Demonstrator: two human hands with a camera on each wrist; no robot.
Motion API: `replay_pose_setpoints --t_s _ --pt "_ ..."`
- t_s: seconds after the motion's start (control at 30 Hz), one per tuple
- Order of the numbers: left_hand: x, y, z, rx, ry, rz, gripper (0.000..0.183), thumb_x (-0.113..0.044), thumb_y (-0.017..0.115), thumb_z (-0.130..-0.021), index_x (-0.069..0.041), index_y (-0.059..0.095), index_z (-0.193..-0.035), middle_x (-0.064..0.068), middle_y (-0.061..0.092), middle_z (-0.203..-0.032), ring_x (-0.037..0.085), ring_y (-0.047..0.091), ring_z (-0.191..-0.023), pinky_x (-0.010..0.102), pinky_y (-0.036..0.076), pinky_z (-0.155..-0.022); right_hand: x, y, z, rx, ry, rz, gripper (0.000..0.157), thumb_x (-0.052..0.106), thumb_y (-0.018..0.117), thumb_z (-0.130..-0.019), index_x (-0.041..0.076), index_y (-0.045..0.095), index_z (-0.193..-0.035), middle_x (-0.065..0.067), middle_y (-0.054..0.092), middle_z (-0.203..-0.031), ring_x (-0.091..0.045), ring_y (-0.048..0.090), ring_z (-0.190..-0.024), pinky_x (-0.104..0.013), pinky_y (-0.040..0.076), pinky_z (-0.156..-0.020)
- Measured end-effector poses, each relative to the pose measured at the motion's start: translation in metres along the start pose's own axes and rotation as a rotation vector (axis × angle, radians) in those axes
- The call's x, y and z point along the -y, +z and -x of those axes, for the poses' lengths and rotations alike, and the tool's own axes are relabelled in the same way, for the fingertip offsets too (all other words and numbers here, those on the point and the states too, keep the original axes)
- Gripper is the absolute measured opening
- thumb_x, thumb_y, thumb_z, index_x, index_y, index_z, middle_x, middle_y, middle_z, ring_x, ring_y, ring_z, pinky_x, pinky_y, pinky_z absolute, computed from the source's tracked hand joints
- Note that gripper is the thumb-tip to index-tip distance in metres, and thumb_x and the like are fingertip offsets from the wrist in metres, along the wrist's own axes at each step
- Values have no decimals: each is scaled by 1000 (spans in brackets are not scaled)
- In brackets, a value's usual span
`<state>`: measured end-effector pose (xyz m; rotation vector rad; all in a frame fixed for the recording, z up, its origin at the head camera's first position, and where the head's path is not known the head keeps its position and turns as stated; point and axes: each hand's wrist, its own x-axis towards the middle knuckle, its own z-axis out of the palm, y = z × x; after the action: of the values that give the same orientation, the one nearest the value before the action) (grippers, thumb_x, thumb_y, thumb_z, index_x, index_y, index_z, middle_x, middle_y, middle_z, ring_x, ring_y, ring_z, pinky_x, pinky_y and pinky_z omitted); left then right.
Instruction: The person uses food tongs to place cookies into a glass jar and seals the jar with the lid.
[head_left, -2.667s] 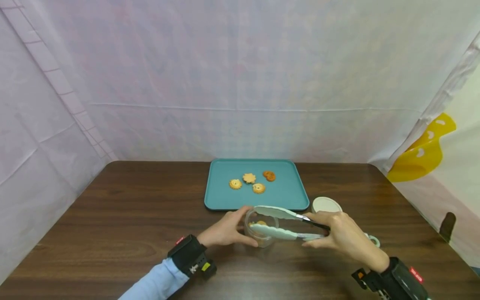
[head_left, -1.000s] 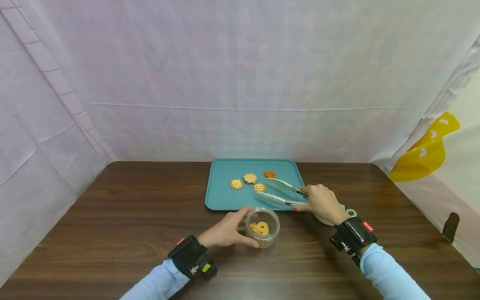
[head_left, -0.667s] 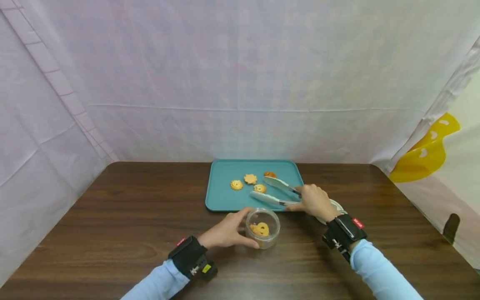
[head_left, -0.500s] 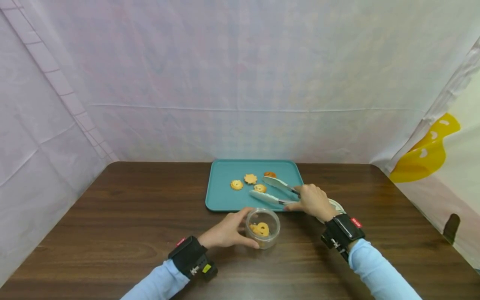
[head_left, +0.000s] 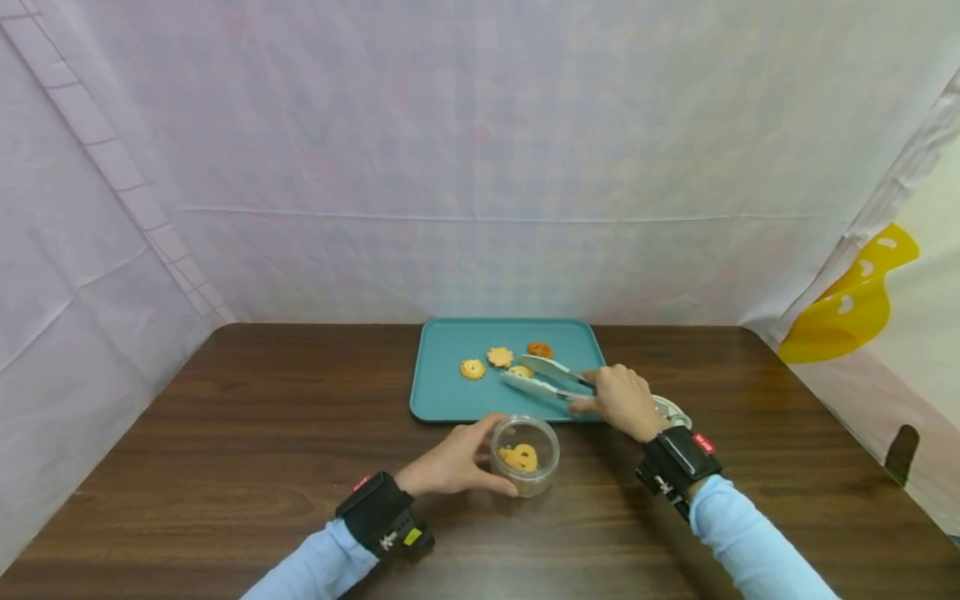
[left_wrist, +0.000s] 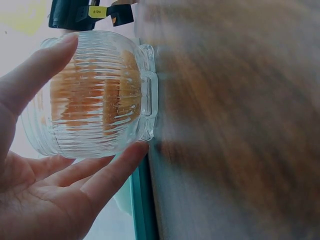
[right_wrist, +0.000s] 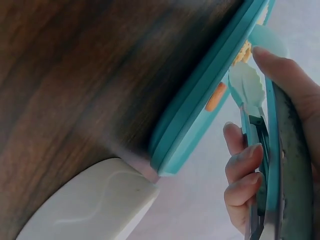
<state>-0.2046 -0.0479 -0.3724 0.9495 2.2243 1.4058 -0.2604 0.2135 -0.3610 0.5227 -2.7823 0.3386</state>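
My left hand (head_left: 450,462) grips a clear round plastic jar (head_left: 546,477) standing on the table, thumb on one side and fingers on the other. Several cookies (left_wrist: 95,95) show through the ribbed wall of the jar. With my right hand (head_left: 624,402) I hold a pair of tongs (head_left: 534,386) with pale green scalloped tips, reaching over the blue-green tray (head_left: 438,402). The tips stand apart on either side of a round cookie (head_left: 521,371), partly covering it. Beside it lie a flower-shaped cookie (head_left: 500,357), another round cookie (head_left: 472,369) and a browner, pretzel-like cookie (head_left: 539,350).
A white lid (right_wrist: 90,200) lies right of the tray, mostly hidden by my right hand in the head view. The dark wooden table (head_left: 262,417) ends at a pale curtain (head_left: 480,167) behind the tray. A yellow shape (head_left: 847,308) shows on the right-hand cloth.
My right hand has carried the tongs from above the jar to the tray, and the tips have come in around the round cookie. The left hand and jar have stayed put.
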Motion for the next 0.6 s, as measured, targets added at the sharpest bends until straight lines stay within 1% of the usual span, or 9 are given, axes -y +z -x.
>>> replay_pose_setpoints --t_s 0.1,0.17,0.3,0.37,0.43,0.5,0.6 --pt "0 0 0 2 -2 4 74 -14 75 -70 -2 34 -130 17 44 -127 31 46 -116 29 48 -91 0 0 1 -4 6 -11 52 38 78 -62 2 68 -98 -5 56 -59 -12 43 -46 -24 33 -35" --pt "0 0 0 1 -3 4 74 -14 75 -70 -2 34 -130 17 44 -127 31 46 -116 28 48 -90 0 0 1 -11 5 -14 51 37 78 -62 3 69 -98 -6 57 -60 -12 44 -46 -24 33 -34" --pt "-1 0 1 -2 0 -1 74 -14 75 -70 -2 34 -130 17 44 -127 31 46 -116 28 48 -90 -1 0 1 -25 -4 -7 41 37 78 -62 6 70 -89 0 50 -53 -13 44 -45 -26 33 -34" --pt "-1 0 1 -3 2 -4 74 -14 76 -70 -2 34 -130 17 45 -127 30 46 -115 28 48 -90 -1 1 1 -35 -9 -5 38 37 78 -62 7 70 -85 -1 51 -54 -14 45 -45 -26 33 -34" --pt "-1 0 1 -5 5 -7 74 -14 76 -70 -2 34 -130 16 45 -127 30 46 -115 28 48 -90 -2 0 1 -43 -12 -7 38 37 78 -63 8 71 -85 -4 56 -57 -15 47 -45 -26 34 -33" --pt "-1 0 1 -5 8 -7 74 -14 76 -70 -3 34 -130 16 45 -126 30 47 -115 27 48 -90 -2 -1 2 -49 -7 -14 41 38 77 -63 7 71 -90 -9 63 -65 -16 49 -46 -25 35 -33" --pt "-1 0 1 -3 10 -5 73 -14 75 -71 -3 34 -130 16 45 -126 30 47 -115 27 47 -90 -4 -3 5 -52 10 -22 48 39 76 -64 5 70 -98 -15 66 -75 -16 50 -45 -23 34 -32"
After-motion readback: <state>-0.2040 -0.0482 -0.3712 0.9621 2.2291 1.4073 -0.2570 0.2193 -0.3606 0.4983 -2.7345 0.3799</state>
